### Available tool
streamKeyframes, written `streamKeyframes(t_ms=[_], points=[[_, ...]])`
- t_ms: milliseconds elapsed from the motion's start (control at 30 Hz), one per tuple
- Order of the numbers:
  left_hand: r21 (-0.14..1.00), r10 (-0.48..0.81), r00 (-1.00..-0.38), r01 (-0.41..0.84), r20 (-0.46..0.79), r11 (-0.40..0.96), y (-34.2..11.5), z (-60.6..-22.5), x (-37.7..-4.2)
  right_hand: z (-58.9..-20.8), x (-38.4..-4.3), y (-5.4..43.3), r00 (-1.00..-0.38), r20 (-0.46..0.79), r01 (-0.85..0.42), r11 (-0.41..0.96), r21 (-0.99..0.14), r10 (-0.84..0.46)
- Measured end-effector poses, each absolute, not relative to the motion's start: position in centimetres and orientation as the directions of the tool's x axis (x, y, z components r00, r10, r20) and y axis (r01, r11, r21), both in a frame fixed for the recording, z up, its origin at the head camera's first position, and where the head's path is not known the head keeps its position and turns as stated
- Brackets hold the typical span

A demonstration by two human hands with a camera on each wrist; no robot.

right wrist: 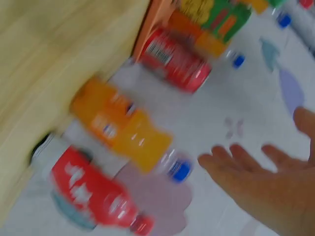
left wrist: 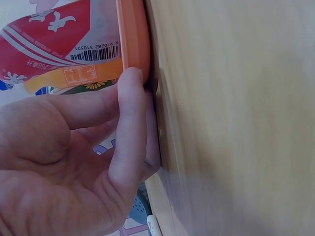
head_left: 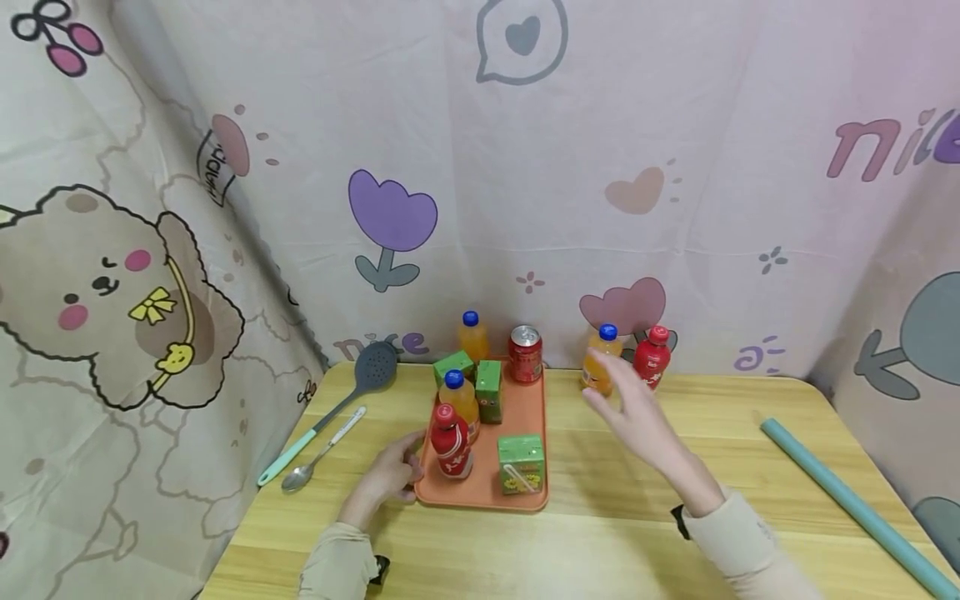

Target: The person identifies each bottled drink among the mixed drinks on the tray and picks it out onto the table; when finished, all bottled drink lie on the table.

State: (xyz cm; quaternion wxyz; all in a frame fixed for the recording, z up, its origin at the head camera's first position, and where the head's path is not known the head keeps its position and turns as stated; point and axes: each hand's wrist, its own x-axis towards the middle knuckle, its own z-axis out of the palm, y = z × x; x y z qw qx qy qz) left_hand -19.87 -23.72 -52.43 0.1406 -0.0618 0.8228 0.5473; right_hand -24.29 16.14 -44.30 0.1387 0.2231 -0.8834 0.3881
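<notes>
An orange tray (head_left: 483, 498) lies on the table. My left hand (head_left: 393, 468) grips its near left corner; in the left wrist view a finger lies against the tray wall (left wrist: 134, 39). On the tray stand a red-capped bottle (head_left: 452, 446), an orange drink bottle (head_left: 467, 404), several green drink cartons (head_left: 521, 467), another orange drink bottle (head_left: 472, 337) and a red soda can (head_left: 526, 357). My right hand (head_left: 637, 417) is raised with fingers spread, near an orange drink bottle (right wrist: 123, 125) right of the tray, apart from it in the right wrist view. Beside that bottle stands a red-capped bottle (right wrist: 91, 187).
Left of the tray lie a dark slotted turner (head_left: 375, 367) with a mint handle and a metal spoon (head_left: 300, 477). A long teal rod (head_left: 847, 496) lies along the right side of the table. A printed curtain (head_left: 480, 167) hangs behind the table.
</notes>
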Motion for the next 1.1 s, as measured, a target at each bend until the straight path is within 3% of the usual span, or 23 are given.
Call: streamKeyframes(t_ms=[367, 800, 1100], points=[[0.871, 0.031, -0.953, -0.262, -0.302, 0.415, -23.7, -52.5, -19.8, -45.3, -22.5, 9.5, -0.82, 0.18, -0.506, 0.541, -0.672, -0.543], [0.878, 0.021, -0.955, -0.265, -0.297, 0.398, -23.6, -52.5, -19.7, -44.4, -22.6, 3.3, -0.764, 0.005, -0.522, 0.614, -0.592, -0.645], [0.888, 0.045, -0.959, -0.241, -0.28, 0.391, -23.7, -52.8, -19.6, -44.3, -23.6, 1.1, -0.724, -0.042, -0.525, 0.589, -0.614, -0.689]])
